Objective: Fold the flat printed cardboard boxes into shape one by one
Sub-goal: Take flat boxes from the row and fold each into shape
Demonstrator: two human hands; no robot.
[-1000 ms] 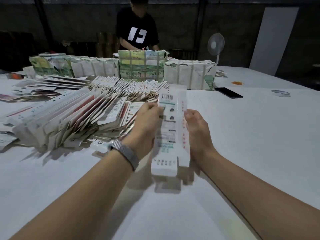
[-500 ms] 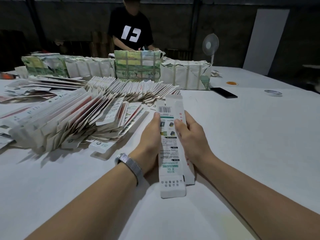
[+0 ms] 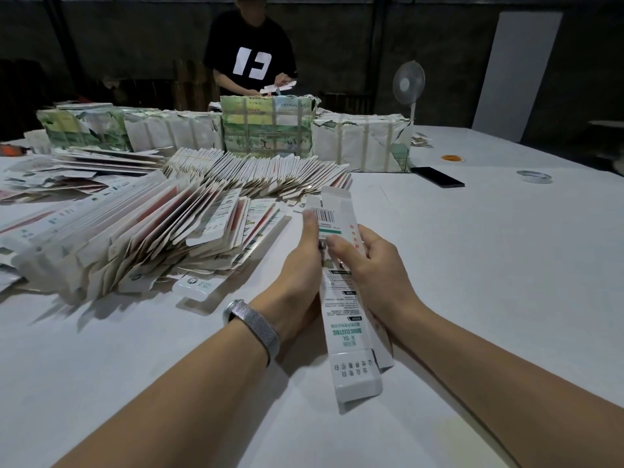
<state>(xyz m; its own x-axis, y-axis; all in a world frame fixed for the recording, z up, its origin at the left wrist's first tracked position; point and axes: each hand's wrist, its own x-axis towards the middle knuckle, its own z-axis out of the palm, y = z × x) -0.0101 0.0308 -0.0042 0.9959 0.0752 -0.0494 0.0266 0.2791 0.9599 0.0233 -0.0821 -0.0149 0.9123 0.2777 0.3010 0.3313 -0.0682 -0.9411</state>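
Both hands clamp one long printed box (image 3: pixel 341 298) just above the table (image 3: pixel 506 265): the left hand (image 3: pixel 300 271) grips its left edge, the right hand (image 3: pixel 368 265) wraps its right side. A heap of flat boxes (image 3: pixel 135 244) lies at ten o'clock, with wrapped bundles (image 3: pixel 266 130) behind it at twelve.

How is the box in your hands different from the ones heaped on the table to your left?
The held box is lifted off the table, gripped by the left hand and right hand; the heaped boxes lie on the table untouched.
The held box is alone; the heaped boxes overlap in a fanned pile.
The held box shows its barcode face; several heaped boxes show red panels.
Both are long, narrow, white printed cardboard.
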